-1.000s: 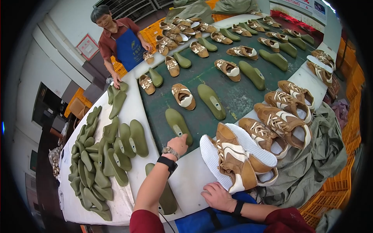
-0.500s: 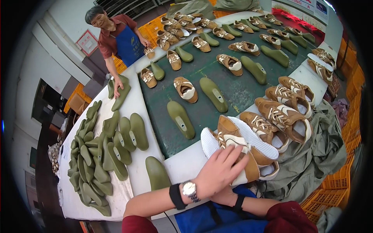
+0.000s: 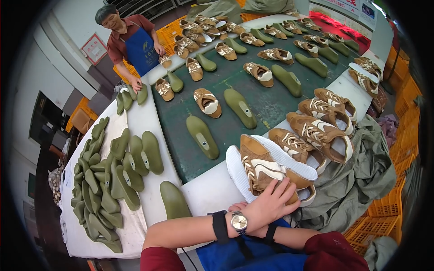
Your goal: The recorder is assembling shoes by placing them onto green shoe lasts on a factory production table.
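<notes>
My left hand [image 3: 266, 205], with a watch on its wrist, reaches across to the right. Its fingers bend over the heel of a brown and white sneaker [image 3: 257, 165], which leans among other sneakers at the table's near edge. White ribbed soles show on both sides of this shoe. Under my left wrist crosses my right hand [image 3: 238, 207]; a few fingertips peek out by the lower end of a white sole, and the rest is hidden. Left of my hands a green shoe last [image 3: 174, 201] lies on the white table border [image 3: 205, 192].
Several brown sneakers [image 3: 322, 135] line the near right edge beside grey-green cloth [image 3: 361, 176] and orange crates [image 3: 384, 210]. Sneakers and green lasts stand on the green tabletop [image 3: 174, 140]. A heap of lasts [image 3: 97, 198] lies left. A co-worker [image 3: 135, 45] stands across, touching a last.
My left hand has slid down to the sneaker's heel, and fingertips of my right hand have emerged left of the wrist. The co-worker has set a last beside others. The view has shifted slightly.
</notes>
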{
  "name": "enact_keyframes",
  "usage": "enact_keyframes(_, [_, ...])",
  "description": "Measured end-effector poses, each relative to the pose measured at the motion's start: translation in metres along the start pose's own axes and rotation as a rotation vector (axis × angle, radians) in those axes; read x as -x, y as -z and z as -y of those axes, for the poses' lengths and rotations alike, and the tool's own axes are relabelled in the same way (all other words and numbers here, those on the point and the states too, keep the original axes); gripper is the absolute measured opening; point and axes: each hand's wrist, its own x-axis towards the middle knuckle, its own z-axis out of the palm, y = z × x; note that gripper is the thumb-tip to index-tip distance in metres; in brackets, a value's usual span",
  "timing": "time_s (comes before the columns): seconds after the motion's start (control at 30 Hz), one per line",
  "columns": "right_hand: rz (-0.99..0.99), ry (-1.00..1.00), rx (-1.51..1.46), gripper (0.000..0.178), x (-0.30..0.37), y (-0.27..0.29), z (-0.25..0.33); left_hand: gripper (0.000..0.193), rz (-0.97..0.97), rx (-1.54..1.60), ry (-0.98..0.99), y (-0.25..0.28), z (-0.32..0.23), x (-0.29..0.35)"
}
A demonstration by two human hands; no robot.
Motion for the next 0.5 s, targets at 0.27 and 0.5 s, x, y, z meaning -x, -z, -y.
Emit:
enact_keyframes(0.27, [-0.138, 0.127, 0.081, 0.032, -0.011, 0.021, 0.015, 0.061, -0.335, 0.117, 0.274, 0.118, 0.048, 0.043])
enact_keyframes(0.5, [-0.129, 0.208, 0.167, 0.019, -0.013, 0.04, 0.019, 0.055, -0.837, 0.41, 1.007, 0.134, 0.145, 0.149])
